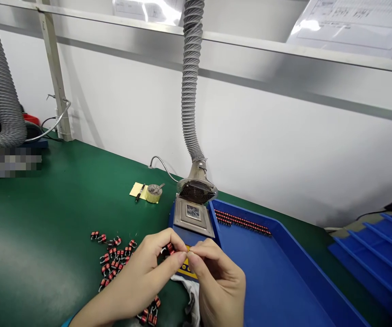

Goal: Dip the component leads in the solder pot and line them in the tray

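My left hand (151, 263) is closed in a pinch, and a small red-and-black wire coil (170, 248) shows between its thumb and forefinger. My right hand (218, 277) pinches too, its thumb and fingertips meeting those of the left hand. What lies between the right fingertips is too small to make out. Both hands are held in front of a blue machine (191, 233) with a yellow panel (186, 269). On its top, a metal plate frames a small shiny pool (193, 212). Several loose coils (116, 263) lie left of and below my left forearm.
A blue tray (264, 277) at the right holds rows of coils (242, 221) along its far side. An exhaust hose (189, 86) hangs over the machine. A tape roll (154, 194) and a pen (140, 193) lie behind. White cloth (192, 290) sits below the hands.
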Demonstrator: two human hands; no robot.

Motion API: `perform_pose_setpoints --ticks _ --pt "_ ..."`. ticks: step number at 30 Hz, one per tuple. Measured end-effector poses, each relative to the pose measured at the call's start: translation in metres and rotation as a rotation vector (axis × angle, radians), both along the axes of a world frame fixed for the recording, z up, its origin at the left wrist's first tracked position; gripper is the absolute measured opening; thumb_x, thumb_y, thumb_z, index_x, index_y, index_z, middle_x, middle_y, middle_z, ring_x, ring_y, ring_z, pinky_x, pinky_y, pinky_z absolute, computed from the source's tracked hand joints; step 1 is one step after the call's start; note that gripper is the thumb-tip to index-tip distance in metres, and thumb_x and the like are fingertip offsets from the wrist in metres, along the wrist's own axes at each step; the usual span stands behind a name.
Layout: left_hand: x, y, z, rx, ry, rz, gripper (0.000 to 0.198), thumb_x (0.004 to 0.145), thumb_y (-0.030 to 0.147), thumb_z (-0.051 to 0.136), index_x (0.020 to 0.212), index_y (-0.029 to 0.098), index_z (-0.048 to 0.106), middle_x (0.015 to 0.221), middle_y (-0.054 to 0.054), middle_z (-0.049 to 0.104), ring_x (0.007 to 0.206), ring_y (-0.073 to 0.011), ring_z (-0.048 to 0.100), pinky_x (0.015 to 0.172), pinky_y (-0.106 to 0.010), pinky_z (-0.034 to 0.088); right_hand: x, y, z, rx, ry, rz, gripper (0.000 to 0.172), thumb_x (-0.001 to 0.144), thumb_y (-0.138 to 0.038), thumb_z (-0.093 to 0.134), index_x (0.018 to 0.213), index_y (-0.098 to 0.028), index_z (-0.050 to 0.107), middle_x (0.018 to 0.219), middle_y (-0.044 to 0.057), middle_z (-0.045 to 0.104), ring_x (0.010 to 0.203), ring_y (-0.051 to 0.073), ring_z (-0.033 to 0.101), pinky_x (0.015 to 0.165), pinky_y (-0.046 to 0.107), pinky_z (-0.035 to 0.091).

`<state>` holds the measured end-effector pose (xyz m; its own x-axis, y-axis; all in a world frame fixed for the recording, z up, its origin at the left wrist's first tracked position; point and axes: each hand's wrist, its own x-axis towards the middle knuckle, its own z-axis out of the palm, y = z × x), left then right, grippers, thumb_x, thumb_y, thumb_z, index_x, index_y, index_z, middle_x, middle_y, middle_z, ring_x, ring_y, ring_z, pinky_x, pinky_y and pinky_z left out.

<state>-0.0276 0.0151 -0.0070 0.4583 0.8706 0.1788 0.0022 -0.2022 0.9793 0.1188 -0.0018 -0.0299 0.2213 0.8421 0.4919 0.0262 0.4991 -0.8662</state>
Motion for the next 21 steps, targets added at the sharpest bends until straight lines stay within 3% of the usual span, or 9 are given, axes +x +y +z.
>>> perform_pose_setpoints --ticks 11,15,18,21 --pt "0.002 0.001 0.000 -0.030 -0.119 -0.018 0.020 0.094 0.034 0.051 0.079 0.020 0.055 0.077 0.003 0.052 0.074 -0.0143 0.044 0.068 -0.024 0.033 -0.001 0.002 -0.001 -0.012 0.061 0.045 0.011 0.078 -0.025 0.075 0.068 -0.023 0.072 0.059 -0.002 0.053 0.056 0.011 0.049 0.051 0.021 0.041" --pt "0.001 0.001 0.002 -0.014 -0.134 0.017 0.020 0.093 0.032 0.050 0.078 0.020 0.054 0.074 0.003 0.050 0.070 -0.0134 0.043 0.065 -0.024 0.033 0.005 -0.002 0.004 -0.019 -0.107 0.143 0.017 0.081 -0.023 0.071 0.065 -0.021 0.068 0.059 -0.001 0.053 0.058 0.013 0.050 0.054 0.024 0.040" --pt "0.000 0.000 0.002 0.063 -0.068 0.045 0.019 0.094 0.029 0.049 0.078 0.020 0.054 0.073 0.004 0.052 0.070 -0.0128 0.045 0.064 -0.023 0.034 0.009 -0.006 0.009 0.103 -0.235 0.157 0.011 0.082 -0.015 0.067 0.078 -0.024 0.072 0.064 0.000 0.060 0.061 0.015 0.054 0.057 0.027 0.042" --pt "-0.002 -0.001 0.001 0.179 0.029 0.053 0.020 0.097 0.027 0.046 0.080 0.020 0.053 0.077 0.004 0.055 0.071 -0.0118 0.048 0.067 -0.021 0.036 0.011 -0.007 0.012 0.311 -0.351 -0.028 0.036 0.080 -0.001 0.064 0.103 -0.027 0.072 0.074 0.002 0.066 0.067 0.017 0.059 0.061 0.030 0.047"
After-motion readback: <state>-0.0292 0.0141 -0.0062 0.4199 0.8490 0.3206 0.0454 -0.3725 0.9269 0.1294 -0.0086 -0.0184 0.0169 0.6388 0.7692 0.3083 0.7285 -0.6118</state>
